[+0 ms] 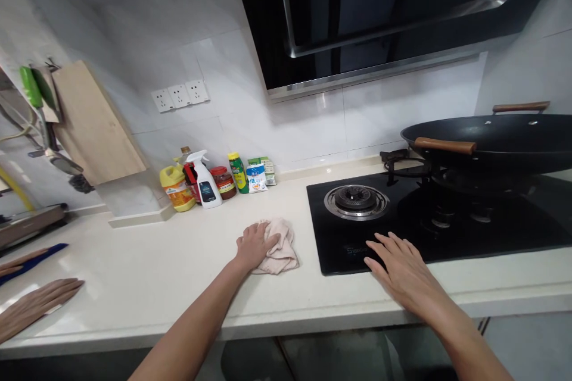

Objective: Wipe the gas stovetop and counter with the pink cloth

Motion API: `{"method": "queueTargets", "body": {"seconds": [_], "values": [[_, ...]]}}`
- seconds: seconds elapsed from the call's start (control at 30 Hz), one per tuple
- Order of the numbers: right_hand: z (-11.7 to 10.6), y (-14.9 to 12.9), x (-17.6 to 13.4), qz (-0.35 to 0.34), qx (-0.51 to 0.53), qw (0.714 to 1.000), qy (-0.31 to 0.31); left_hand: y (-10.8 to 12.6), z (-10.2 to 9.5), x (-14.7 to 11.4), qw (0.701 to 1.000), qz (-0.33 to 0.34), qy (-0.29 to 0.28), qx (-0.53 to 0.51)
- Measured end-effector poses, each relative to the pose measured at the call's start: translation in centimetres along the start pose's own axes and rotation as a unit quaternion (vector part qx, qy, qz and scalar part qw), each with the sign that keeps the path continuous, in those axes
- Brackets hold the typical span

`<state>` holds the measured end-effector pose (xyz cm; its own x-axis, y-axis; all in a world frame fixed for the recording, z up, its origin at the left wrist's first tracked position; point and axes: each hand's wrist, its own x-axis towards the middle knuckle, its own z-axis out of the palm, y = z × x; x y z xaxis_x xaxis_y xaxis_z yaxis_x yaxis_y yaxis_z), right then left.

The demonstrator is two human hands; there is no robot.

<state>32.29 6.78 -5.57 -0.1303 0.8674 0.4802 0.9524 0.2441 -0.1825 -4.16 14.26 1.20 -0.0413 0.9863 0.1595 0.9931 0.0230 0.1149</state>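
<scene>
Evenly press the cloth (283, 253), back from the counter's (161, 268) front edge, with left hand (254, 245) half-curled, holding it (with right hand (400, 268) empty, fingers spread, over the hob's (397, 214) front edge).

Cloth (283, 253) partly under left fingers (252, 230), wok (504, 141) cropped

From here, the white counter (170, 292) bears a pink cloth (283, 253), hob (328, 247), bottles (207, 186), jar (224, 184), packets (257, 181), and, far left, a blue cloth (36, 263).
</scene>
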Motion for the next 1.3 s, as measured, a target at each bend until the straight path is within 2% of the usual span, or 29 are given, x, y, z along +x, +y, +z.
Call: {"method": "queueTargets", "body": {"seconds": [0.33,0.43,0.53,0.7,0.87,0.97,1.07,1.17,1.3], "values": [[0.2,0.2,-0.1,-0.003,0.008,1.000,0.008,3.0,1.9,6.7,1.000,-0.008,0.022,-0.014],[0.4,0.3,-0.1,-0.005,0.008,1.000,0.014,3.7,2.2,7.6,0.999,-0.020,0.028,-0.022],[0.6,0.4,-0.1,-0.004,0.009,1.000,0.012,3.9,2.2,7.4,0.999,-0.020,0.030,-0.025],[0.6,0.3,0.1,0.002,0.004,1.000,-0.003,4.5,1.8,4.2,0.999,0.005,0.024,-0.024],[0.2,0.0,0.2,0.004,-0.001,1.000,-0.009,5.2,0.7,-2.1,0.997,0.073,0.016,-0.025],[0.0,-0.2,0.2,0.005,-0.001,1.000,-0.005,4.5,0.0,-6.3,0.993,0.115,0.004,-0.030],[0.1,-0.4,0.2,0.003,0.008,1.000,0.003,3.0,-0.6,-9.3,0.988,0.148,-0.023,-0.041],[0.2,-0.4,0.3,0.006,0.018,1.000,0.002,1.9,-1.1,-10.6,0.987,0.146,-0.042,-0.048],[0.0,-0.3,0.3,0.008,0.023,1.000,-0.004,1.9,-1.5,-10.3,0.986,0.150,-0.050,-0.051]]}}
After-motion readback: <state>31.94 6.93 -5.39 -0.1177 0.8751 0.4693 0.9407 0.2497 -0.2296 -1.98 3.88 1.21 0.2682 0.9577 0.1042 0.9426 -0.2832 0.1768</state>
